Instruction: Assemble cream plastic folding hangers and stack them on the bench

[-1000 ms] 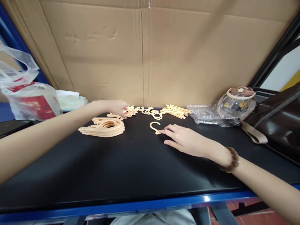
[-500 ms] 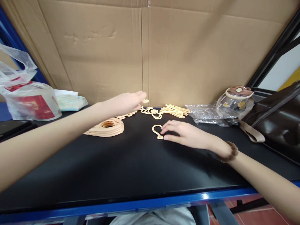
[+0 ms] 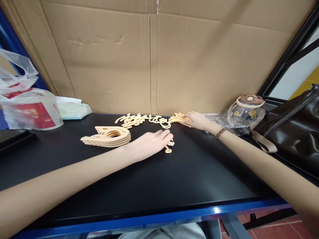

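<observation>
My left hand (image 3: 155, 143) is closed at mid-table over a small cream plastic hanger part (image 3: 171, 143), whose end shows past the fingertips. Just below it lies the base of a cream hook (image 3: 168, 151); its curved top is hidden by the fingers. My right hand (image 3: 198, 120) reaches to the back, its bent fingers on a pile of thin cream plastic strips (image 3: 177, 118). A strip's end shows under the fingertips. Left of that pile are several loose hooks (image 3: 164, 123) and a heap of curved hanger pieces (image 3: 136, 119). Stacked hanger pieces (image 3: 107, 141) lie beside my left wrist.
A tall cardboard sheet (image 3: 104, 66) stands behind the black table (image 3: 159, 186). On the left are a plastic bag (image 3: 32, 109), a tissue pack (image 3: 73, 109) and a black object (image 3: 15, 141). Clear wrapping, a clear jug (image 3: 245, 111) and a dark bag (image 3: 296, 119) are on the right.
My left hand has come from the back to mid-table, bringing a small cream part to the hook. My right hand has left the hook and moved back to the strips.
</observation>
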`<state>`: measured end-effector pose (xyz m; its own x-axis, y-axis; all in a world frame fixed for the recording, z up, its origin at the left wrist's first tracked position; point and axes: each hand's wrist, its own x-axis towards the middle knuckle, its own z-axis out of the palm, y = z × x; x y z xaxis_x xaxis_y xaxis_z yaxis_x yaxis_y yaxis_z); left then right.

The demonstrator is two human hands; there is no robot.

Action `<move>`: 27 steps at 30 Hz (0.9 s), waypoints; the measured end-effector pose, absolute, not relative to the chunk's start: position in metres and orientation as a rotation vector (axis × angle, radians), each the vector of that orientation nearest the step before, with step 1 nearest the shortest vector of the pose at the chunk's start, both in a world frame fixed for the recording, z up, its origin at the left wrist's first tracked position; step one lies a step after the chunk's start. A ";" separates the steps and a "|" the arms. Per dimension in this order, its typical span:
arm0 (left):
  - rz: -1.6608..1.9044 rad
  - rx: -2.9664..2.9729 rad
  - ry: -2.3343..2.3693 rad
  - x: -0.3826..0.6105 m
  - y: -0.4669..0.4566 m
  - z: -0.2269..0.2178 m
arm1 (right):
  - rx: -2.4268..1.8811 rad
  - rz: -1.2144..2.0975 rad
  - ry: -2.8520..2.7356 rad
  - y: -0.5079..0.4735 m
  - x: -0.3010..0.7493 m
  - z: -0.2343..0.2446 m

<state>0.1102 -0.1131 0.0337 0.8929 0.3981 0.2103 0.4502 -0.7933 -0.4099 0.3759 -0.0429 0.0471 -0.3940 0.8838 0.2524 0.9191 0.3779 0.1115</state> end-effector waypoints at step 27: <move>-0.495 -3.177 -1.076 0.079 -0.114 0.032 | -1.812 -0.389 -2.367 -0.029 0.366 0.047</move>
<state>0.0785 -0.1137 0.0316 0.7596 0.6217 0.1909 0.5496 -0.7706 0.3227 0.3659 -0.0294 0.0472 -0.2678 0.9273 0.2615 0.9622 0.2435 0.1217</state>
